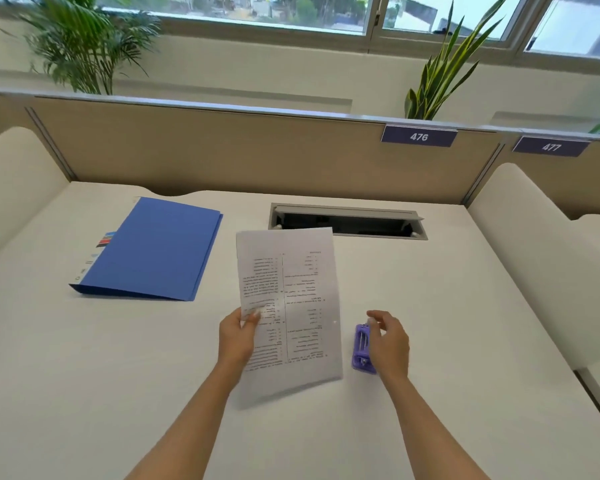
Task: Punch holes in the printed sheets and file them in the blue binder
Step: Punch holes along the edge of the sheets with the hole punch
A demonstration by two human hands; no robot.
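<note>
Left hand (238, 336) pinches limp printed sheets (288, 306) at edge; right hand (388, 341) spread over rigid hole punch (362, 348)

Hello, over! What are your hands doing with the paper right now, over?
Left hand pinching printed sheet, lifted. Right hand open, over purple hole punch. Blue binder closed, far left. Nothing in the way.

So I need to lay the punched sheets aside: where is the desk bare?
Bare: the desk right of the hole punch, and its near left corner below the blue binder. Crowded: the middle, around the printed sheets and both hands.
</note>
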